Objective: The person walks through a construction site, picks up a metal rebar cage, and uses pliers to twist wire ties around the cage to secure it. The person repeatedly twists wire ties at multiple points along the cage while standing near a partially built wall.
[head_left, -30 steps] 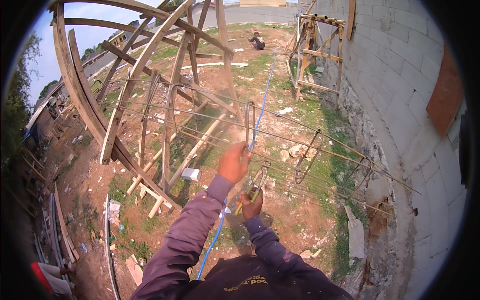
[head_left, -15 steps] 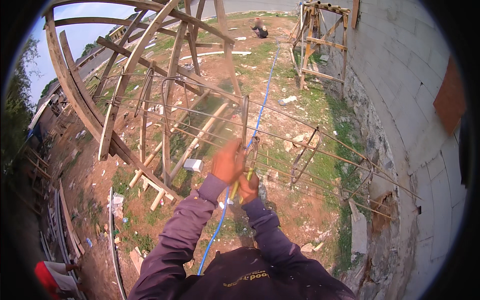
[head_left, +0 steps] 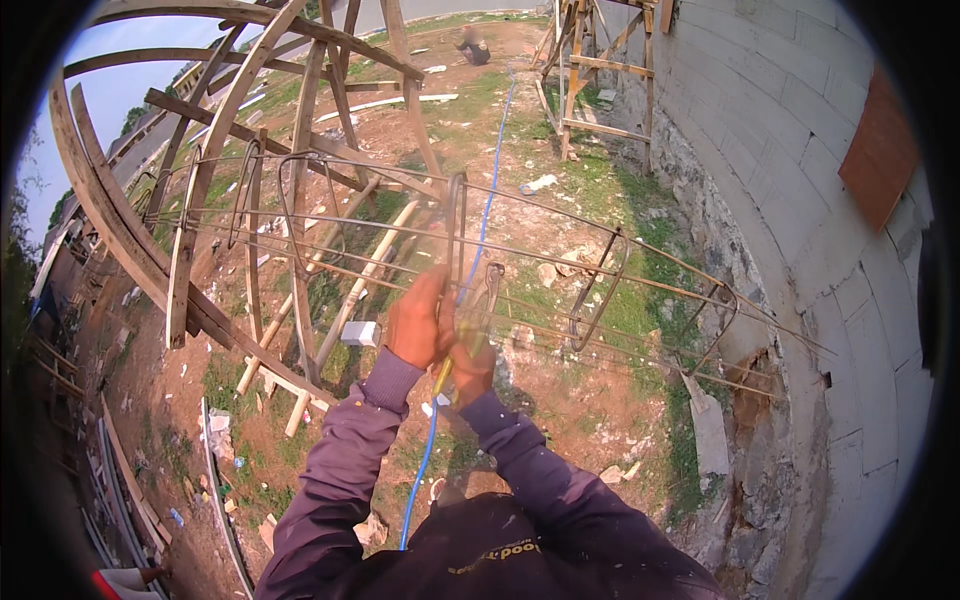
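Note:
A long cage of thin steel bars runs across in front of me, with bent rectangular stirrups spaced along it. My left hand is closed at the lower part of the middle stirrup; its fingertips are partly hidden. Just right of and below it, my right hand grips pincers with yellow handles. Their jaws point up, close beside the stirrup, and the handles are blurred. Another stirrup hangs slanted on the bars to the right.
Curved wooden trestle frames stand on the left, under the cage's far part. A grey block wall borders the right. Blue hose crosses the ground beneath my hands. A white block lies left; a person sits far off.
The view has shifted, so the surroundings sit further left and higher. My left hand stays by the stirrup, while the pincers in my right hand have moved and their handles blur.

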Motion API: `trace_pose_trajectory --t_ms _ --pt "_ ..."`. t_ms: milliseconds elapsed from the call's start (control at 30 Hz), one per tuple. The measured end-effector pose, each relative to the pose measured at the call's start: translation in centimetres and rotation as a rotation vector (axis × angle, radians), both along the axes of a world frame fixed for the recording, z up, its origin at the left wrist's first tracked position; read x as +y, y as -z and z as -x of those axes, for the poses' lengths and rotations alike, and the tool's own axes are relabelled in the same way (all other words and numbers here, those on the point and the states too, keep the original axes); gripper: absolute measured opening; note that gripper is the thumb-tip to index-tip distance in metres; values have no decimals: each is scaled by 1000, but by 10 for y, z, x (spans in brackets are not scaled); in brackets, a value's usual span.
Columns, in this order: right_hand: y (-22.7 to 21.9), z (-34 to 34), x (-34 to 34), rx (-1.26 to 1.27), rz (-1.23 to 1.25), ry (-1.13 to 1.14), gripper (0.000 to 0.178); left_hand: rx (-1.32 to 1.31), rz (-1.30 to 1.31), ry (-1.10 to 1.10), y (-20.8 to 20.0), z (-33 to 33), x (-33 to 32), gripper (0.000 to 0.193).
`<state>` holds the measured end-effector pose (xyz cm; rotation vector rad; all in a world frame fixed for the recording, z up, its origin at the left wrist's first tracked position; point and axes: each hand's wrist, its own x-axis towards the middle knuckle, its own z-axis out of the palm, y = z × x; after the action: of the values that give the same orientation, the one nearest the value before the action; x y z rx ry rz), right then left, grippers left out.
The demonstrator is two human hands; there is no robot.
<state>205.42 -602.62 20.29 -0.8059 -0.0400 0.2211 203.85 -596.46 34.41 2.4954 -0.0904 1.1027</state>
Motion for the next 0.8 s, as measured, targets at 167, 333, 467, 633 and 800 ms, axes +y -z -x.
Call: trace_pose_trajectory --t_ms 167,333,467,633,800 --pt "-22 14 11 40 92 -133 18 55 -13 63 -7 2 20 34" --pt "-45 6 14 -23 308 112 21 65 15 133 -1 0 41 34" --pt "-50 1 -14 83 115 -79 19 37 8 216 7 -11 46 35" --pt "-55 -4 -31 -86 206 -340 24 28 27 278 15 -15 41 36" --pt "-62 -4 -16 9 224 -236 25 66 43 301 11 -13 46 36"
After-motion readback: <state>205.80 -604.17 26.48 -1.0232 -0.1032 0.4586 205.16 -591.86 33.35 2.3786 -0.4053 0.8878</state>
